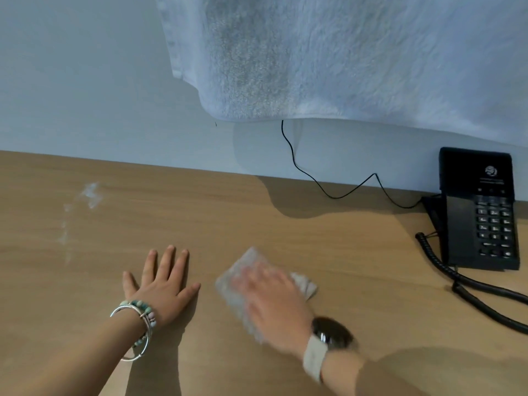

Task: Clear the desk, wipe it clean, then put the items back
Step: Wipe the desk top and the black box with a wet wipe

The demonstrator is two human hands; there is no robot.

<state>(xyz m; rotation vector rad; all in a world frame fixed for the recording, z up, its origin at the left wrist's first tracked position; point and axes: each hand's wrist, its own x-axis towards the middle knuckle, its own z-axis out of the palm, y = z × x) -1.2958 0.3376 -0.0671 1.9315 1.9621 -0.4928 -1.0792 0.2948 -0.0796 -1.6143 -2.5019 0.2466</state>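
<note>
Grey cloth (245,265), rumpled, blurred, on wooden desk (343,252) under right hand (274,304).

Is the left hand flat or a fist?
Flat: the left hand lies on the desk with fingers straight and spread.

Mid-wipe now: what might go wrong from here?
The cloth under the right hand is near the coiled cord; a wide stroke to the right may snag it and drag the phone. The white smear at far left could be missed.
</note>
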